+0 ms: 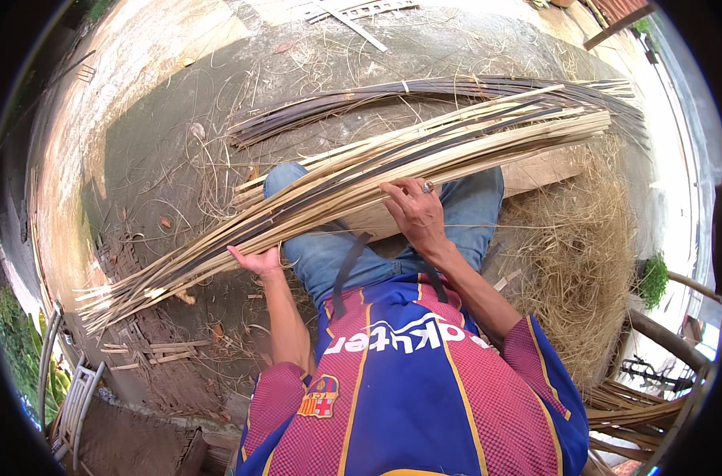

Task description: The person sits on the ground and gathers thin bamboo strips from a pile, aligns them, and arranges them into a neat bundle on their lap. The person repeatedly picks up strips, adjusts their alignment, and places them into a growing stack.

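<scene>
**Long bundle of strips (424,163) slants across the lap, both hands at its lower edge**

The bundle runs from the left of the frame, where its ends fan apart, through the middle to the upper right. Most of its strips are pale, with several dark ones among them. It passes over the knees of the blue jeans (317,266).

The left hand (258,260), left of centre, is turned palm up against the bundle's lower edge. Part of it is hidden by the strips, so how tightly it holds them cannot be told. The right hand (416,210), just right of centre, is partly open, its bent fingers touching the same edge; a ring (427,187) shows on one finger. Whether it pinches a strip cannot be told.

Above the bundle, a darker bundle (321,115) lies on the grey floor (155,166), bound with a pale tie (405,86). A wooden board (539,172) shows right of the knees. A heap of straw-like fibres (567,262) spreads down the right side of the frame. Short pale pieces (158,353) lie at the lower left, and loose curled fibres (210,170) are scattered at the upper left.
</scene>
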Action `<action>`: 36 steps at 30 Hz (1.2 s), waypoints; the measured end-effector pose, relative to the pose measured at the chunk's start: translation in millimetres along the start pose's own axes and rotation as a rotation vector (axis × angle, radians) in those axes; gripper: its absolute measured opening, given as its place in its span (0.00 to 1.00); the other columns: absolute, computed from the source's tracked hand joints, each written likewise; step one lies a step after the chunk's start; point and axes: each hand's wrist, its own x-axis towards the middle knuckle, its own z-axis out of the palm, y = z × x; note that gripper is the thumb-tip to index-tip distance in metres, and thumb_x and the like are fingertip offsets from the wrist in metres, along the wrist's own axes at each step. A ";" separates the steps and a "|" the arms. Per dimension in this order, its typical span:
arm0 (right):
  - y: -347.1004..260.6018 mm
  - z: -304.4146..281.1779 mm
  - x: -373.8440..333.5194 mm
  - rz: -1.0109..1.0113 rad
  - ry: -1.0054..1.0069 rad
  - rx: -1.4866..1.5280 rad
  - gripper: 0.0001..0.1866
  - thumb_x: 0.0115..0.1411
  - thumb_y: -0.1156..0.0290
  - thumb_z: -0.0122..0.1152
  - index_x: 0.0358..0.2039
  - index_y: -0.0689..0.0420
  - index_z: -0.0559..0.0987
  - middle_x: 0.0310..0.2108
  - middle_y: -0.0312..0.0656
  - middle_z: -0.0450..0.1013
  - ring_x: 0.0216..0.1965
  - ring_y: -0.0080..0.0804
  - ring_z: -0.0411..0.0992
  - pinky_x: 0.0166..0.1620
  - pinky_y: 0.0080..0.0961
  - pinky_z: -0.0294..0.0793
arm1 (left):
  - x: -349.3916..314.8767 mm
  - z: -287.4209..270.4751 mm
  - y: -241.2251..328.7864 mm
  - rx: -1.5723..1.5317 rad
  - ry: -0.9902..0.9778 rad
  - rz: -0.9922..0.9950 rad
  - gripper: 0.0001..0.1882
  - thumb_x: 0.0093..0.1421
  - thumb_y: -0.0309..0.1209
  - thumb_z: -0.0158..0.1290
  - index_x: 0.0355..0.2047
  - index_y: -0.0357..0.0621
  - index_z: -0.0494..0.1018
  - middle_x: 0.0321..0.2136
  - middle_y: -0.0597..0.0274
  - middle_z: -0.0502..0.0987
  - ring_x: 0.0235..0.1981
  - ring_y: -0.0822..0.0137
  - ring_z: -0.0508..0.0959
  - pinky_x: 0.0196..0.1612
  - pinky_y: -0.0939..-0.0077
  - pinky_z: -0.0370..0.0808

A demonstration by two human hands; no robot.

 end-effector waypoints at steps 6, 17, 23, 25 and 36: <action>20.6 19.4 15.2 -0.147 0.021 -0.018 0.07 0.56 0.71 0.64 0.37 0.48 0.82 0.34 0.31 0.77 0.40 0.33 0.75 0.45 0.33 0.69 | -1.5 7.9 -3.4 0.047 0.025 0.027 0.43 0.61 0.62 0.50 0.68 0.49 0.59 0.67 0.52 0.62 0.66 0.45 0.62 0.68 0.36 0.55; 67.8 -68.9 35.0 0.213 0.658 -0.118 0.04 0.60 0.70 0.69 0.35 0.55 0.84 0.33 0.35 0.80 0.34 0.24 0.74 0.34 0.24 0.71 | -0.8 0.3 -0.4 -0.062 -0.032 -0.036 0.43 0.60 0.62 0.53 0.67 0.50 0.60 0.65 0.54 0.64 0.65 0.48 0.64 0.67 0.36 0.56; 124.9 -173.9 46.7 0.574 0.989 -0.115 0.14 0.63 0.61 0.67 0.40 0.59 0.85 0.41 0.42 0.82 0.37 0.29 0.79 0.36 0.24 0.78 | -11.8 7.5 0.8 0.031 0.034 -0.083 0.44 0.57 0.65 0.56 0.64 0.49 0.64 0.61 0.54 0.69 0.61 0.51 0.68 0.64 0.46 0.62; 124.7 -177.5 54.3 0.446 0.835 -0.189 0.17 0.64 0.59 0.66 0.48 0.56 0.83 0.45 0.41 0.81 0.43 0.32 0.78 0.47 0.31 0.78 | -22.4 -1.9 -0.8 0.329 0.298 -0.113 0.41 0.57 0.64 0.57 0.59 0.48 0.68 0.52 0.56 0.73 0.53 0.58 0.72 0.57 0.54 0.67; 29.4 8.9 118.9 -0.228 -0.552 -0.110 0.44 0.58 0.25 0.48 0.58 0.50 0.77 0.57 0.50 0.72 0.63 0.42 0.66 0.70 0.44 0.55 | -89.8 44.8 14.2 1.192 0.064 -0.194 0.15 0.64 0.42 0.60 0.41 0.43 0.81 0.23 0.75 0.75 0.24 0.82 0.70 0.29 0.86 0.63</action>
